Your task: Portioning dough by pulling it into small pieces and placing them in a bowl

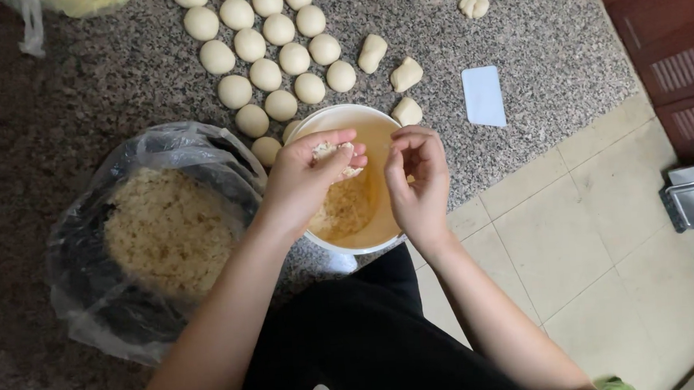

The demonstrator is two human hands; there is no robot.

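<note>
My left hand (307, 177) is cupped over a pale plastic tub (375, 121) and holds a lump of crumbly beige filling (335, 151). My right hand (418, 178) hovers beside it over the tub with fingers curled, its fingertips close to the lump. More of the crumbly filling (342, 211) lies in the tub's bottom. The tub stands at the edge of a speckled granite counter (77, 107).
Several round dough balls (266, 74) lie in rows behind the tub, with a few rough dough pieces (405, 74) beside them. A bag-lined bowl of crumbly filling (168, 230) sits left. A white scraper (483, 96) lies right. Tiled floor (606, 227) is below.
</note>
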